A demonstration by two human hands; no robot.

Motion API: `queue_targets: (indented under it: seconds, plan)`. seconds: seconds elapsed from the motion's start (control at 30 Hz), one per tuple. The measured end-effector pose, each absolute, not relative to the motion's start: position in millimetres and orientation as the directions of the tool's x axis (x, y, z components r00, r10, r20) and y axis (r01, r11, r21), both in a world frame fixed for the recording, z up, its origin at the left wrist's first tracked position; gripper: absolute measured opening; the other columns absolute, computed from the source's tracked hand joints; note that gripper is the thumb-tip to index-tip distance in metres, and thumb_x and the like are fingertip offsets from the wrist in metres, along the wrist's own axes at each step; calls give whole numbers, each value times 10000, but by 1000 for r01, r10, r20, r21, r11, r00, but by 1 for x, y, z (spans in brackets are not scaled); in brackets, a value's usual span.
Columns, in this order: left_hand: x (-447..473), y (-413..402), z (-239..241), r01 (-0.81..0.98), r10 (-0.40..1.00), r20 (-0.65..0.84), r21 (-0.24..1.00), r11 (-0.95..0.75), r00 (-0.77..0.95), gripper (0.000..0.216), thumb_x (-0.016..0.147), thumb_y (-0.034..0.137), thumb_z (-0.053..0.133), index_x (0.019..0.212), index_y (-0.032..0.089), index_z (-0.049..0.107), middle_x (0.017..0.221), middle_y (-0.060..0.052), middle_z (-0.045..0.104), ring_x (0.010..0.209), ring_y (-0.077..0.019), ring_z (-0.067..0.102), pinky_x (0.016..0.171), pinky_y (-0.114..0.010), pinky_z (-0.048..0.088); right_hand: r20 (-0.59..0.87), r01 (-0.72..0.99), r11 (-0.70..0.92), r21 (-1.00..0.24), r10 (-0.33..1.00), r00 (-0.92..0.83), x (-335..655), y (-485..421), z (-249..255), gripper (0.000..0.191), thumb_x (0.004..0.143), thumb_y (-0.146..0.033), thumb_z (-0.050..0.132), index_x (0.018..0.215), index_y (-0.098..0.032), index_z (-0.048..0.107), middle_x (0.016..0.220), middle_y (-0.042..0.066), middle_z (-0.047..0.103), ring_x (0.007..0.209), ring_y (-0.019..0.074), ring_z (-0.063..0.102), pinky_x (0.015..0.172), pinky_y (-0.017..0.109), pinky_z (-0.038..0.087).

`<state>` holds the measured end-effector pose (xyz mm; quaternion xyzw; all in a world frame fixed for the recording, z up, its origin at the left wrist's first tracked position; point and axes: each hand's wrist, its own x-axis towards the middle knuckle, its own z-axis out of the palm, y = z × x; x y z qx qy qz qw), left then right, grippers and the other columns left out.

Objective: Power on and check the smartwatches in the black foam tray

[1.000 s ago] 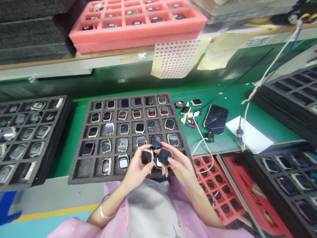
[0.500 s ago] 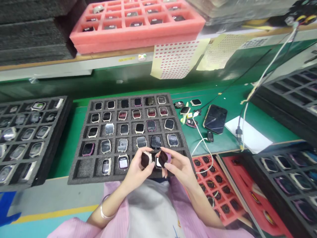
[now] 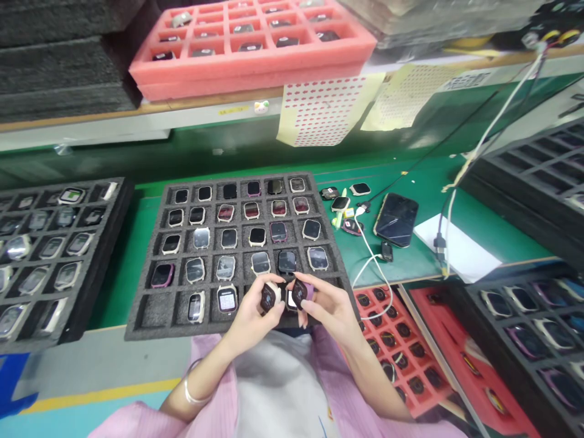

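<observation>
left grip (image 3: 252, 309) pinches a glossy cream-rimmed watch (image 3: 270, 297), right grip (image 3: 332, 304) a rounded purple-rimmed watch (image 3: 301, 292), over a grainy foam tray (image 3: 156, 310).

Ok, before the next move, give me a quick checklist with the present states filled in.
1. Light-cased smartwatch held in left hand: ok.
2. Purple-cased smartwatch held in right hand: ok.
3. One hand free: not ok, each holds a watch.
4. Marks on the held watches legible: cannot tell, too small.
5. Lit-screen smartwatch in the black foam tray: ok, near row.
6. Black smartphone apart from both hands: ok.
</observation>
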<state>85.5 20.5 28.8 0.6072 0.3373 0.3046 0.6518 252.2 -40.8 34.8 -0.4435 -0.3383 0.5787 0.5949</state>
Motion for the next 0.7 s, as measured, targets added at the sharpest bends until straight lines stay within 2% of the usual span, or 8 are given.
queue_targets:
  seconds: [0.1, 0.3, 0.5, 0.6, 0.7]
  plan:
    - [85, 20, 28, -6, 822, -71, 996, 90, 565, 330, 821, 230, 595, 1139, 214, 510, 932, -24, 525, 793, -153, 532, 726, -241, 446, -106, -379, -60, -923, 989, 100, 253, -41, 35, 443, 801, -234, 709, 1233, -232, 612, 1041, 93, 666, 533, 111, 612, 491, 250, 550]
    - [84, 20, 28, 29, 812, -66, 998, 60, 580, 271, 813, 219, 583, 1079, 209, 531, 995, -36, 555, 843, -170, 543, 766, -259, 443, -106, -336, -63, -940, 988, 112, 253, -41, 34, 371, 792, -231, 714, 1159, -234, 661, 1039, 80, 644, 491, 92, 600, 439, 219, 514]
    - [85, 21, 27, -16, 825, -78, 994, 105, 560, 347, 826, 230, 586, 1161, 218, 496, 891, -12, 522, 763, -144, 534, 717, -242, 450, -81, -332, -40, -942, 990, 111, 253, -42, 34, 425, 801, -249, 712, 1216, -233, 622, 989, 75, 662, 510, 104, 599, 473, 244, 534]
    - [85, 22, 28, 11, 825, -61, 998, 66, 562, 305, 821, 227, 583, 1117, 210, 512, 983, -35, 541, 872, -175, 547, 787, -267, 448, -90, -315, -57, -947, 992, 92, 255, -42, 31, 409, 812, -245, 699, 1214, -231, 626, 959, 70, 659, 499, 102, 592, 459, 240, 528]
    - [85, 22, 29, 18, 814, -39, 999, 36, 580, 292, 816, 223, 578, 1101, 211, 516, 1019, -39, 544, 912, -187, 541, 803, -277, 443, -89, -316, -62, -947, 993, 72, 255, -42, 30, 375, 808, -225, 699, 1180, -239, 650, 1035, 77, 633, 497, 95, 599, 446, 228, 518]
